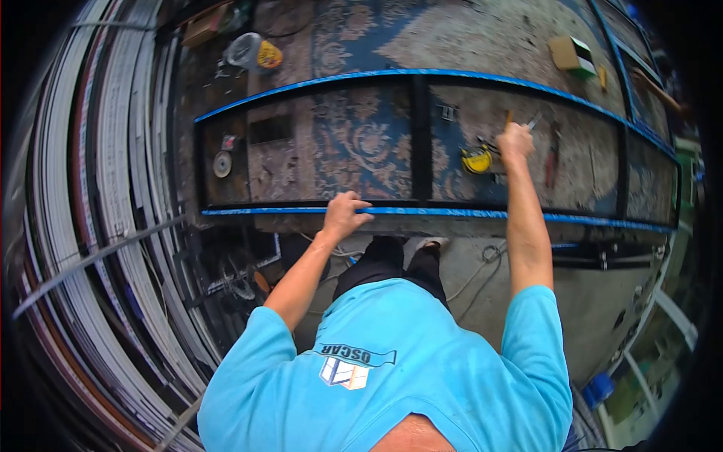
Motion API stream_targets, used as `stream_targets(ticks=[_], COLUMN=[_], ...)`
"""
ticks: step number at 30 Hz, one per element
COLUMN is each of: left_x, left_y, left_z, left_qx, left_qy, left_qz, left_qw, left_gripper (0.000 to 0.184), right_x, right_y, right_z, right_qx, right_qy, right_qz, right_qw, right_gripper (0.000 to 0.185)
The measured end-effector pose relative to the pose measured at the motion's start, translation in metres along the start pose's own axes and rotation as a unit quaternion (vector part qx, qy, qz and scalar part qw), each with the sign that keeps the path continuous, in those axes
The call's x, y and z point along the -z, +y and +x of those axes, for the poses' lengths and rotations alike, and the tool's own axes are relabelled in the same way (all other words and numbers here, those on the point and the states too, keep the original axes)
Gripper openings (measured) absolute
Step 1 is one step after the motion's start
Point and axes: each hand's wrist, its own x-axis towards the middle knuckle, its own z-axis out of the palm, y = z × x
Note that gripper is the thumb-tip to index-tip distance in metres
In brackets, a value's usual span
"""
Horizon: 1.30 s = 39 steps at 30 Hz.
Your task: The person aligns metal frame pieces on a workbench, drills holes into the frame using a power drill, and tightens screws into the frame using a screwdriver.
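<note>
A long black frame with blue film on its rails (452,213) lies across the carpet-covered table. My left hand (346,214) rests on its near rail, thumb and fingers apart. Reaching over that rail, my right hand (516,142) is inside the right part of the frame with its fingers closed. A thin orange stick (509,117) and a slim pale-tipped tool (535,121) show at the fingers; which of them is gripped I cannot tell. Just left of this hand lies a yellow tape measure (476,160). A red-handled tool (552,167) lies to its right.
Long profiles (113,188) are stacked at the left. A clear bucket with a yellow label (252,53) and a cardboard box (571,56) stand beyond the frame. A small disc (222,164) lies at its left end. Cables (482,275) trail on the floor. Another person's arm (659,90) shows far right.
</note>
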Motion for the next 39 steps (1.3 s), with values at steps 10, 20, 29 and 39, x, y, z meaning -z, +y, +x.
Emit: stream_targets(ticks=[10, 20, 29, 39], left_x=[0.039, 0.051, 0.042, 0.028], left_y=[-0.01, 0.033, 0.07, 0.081], left_z=[0.06, 0.145, 0.165, 0.141], left_qx=[0.032, -0.065, -0.072, -0.073], left_qy=[-0.146, -0.145, -0.21, -0.205], left_qz=[-0.174, -0.172, -0.099, -0.119], left_qw=[0.973, 0.972, 0.97, 0.969], left_gripper=[0.034, 0.03, 0.035, 0.037], right_x=[-0.008, -0.016, -0.021, 0.006], right_y=[0.003, 0.068, 0.083, 0.016], right_z=[-0.025, -0.077, -0.09, -0.038], right_qx=[0.13, -0.119, -0.033, -0.188], right_qy=[0.179, 0.151, 0.236, -0.011], right_qz=[0.378, 0.538, 0.293, 0.283], right_qw=[0.899, 0.821, 0.926, 0.94], right_gripper=[0.019, 0.019, 0.038, 0.039])
